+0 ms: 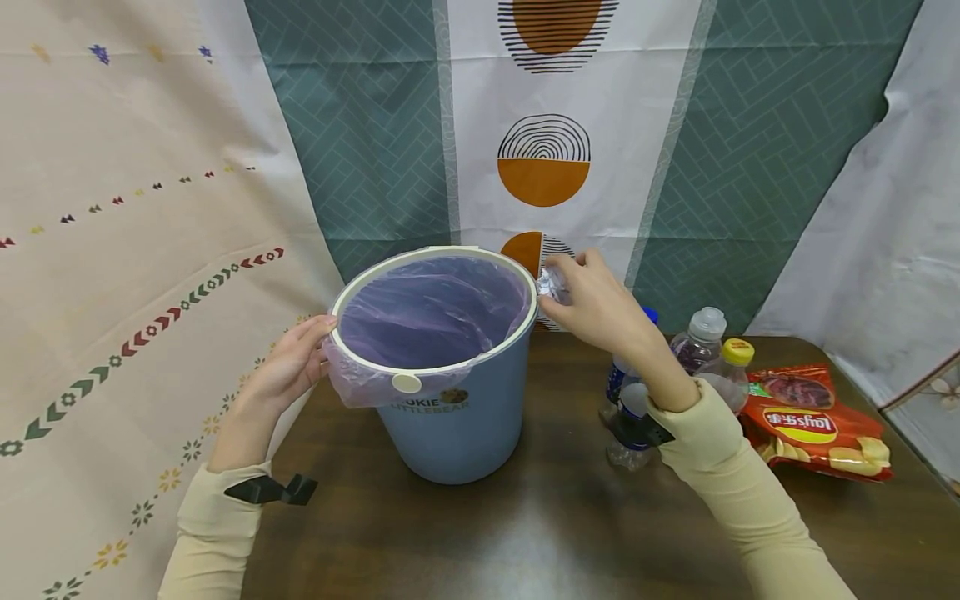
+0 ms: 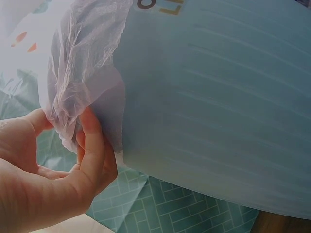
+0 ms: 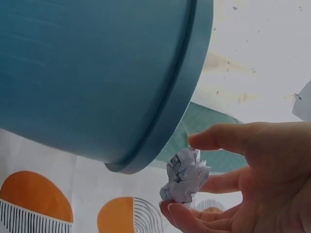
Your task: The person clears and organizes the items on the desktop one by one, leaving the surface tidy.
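Right hand (image 1: 596,304) first: thumb and fingertips pinch a crumpled paper ball (image 3: 183,175), lightly, it seems, since so small a wad needs little force. And the ball sits just outside the bin's right side, up by the rim! Over on the left, the left hand (image 1: 288,362) grips the rim (image 1: 354,287), thumb on top, fingers beneath, the pink liner (image 2: 90,43) bunched in its grasp; that probably steadies the bin (image 1: 465,433) and keeps the plastic from slipping. The liner folds outward over the near-left edge, likely to hold the mouth wide. Farther right, bottles (image 1: 696,352) cluster behind the right forearm, and a red chip bag (image 1: 821,425) lies beyond them on the dark table (image 1: 465,542).
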Action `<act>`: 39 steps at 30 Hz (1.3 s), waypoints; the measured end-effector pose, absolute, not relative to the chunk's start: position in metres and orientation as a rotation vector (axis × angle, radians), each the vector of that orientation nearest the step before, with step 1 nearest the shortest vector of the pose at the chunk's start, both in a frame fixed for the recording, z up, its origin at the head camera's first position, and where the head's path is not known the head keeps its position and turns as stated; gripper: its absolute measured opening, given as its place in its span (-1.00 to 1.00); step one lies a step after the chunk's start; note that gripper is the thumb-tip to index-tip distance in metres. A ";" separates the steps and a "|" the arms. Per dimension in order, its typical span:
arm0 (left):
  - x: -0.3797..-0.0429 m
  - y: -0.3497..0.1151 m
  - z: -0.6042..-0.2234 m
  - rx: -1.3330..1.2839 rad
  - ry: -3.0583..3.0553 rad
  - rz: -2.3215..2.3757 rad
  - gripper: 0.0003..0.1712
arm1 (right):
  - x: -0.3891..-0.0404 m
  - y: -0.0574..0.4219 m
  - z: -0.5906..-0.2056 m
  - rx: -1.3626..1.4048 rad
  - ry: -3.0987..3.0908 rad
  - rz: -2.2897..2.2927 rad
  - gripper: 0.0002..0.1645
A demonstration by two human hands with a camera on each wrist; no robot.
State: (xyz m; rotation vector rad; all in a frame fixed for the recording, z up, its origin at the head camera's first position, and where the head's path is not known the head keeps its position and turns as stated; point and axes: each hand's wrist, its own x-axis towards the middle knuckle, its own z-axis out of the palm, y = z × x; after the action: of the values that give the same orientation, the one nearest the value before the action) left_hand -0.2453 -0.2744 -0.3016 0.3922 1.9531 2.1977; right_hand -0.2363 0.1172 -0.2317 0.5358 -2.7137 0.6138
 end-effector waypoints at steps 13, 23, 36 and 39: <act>-0.247 -0.274 -0.302 0.406 1.957 2.191 -0.77 | -0.238 0.095 -0.228 0.587 -2.683 0.618 -0.41; -0.248 -0.274 -0.302 0.452 1.907 2.216 -0.76 | -0.247 0.083 -0.233 0.869 -2.621 0.626 -0.24; -0.247 -0.275 -0.302 0.417 1.964 2.196 -0.77 | -0.239 0.098 -0.236 0.819 -2.603 0.621 -0.39; -0.247 -0.276 -0.303 0.428 1.966 2.197 -0.77 | -0.237 0.103 -0.239 0.787 -2.615 0.649 -0.42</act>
State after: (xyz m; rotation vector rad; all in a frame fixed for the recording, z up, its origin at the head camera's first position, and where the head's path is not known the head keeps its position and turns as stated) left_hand -0.2469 -0.2760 -0.3031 0.4276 1.9664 2.1967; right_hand -0.2369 0.1034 -0.2392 0.7870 -2.6148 0.6485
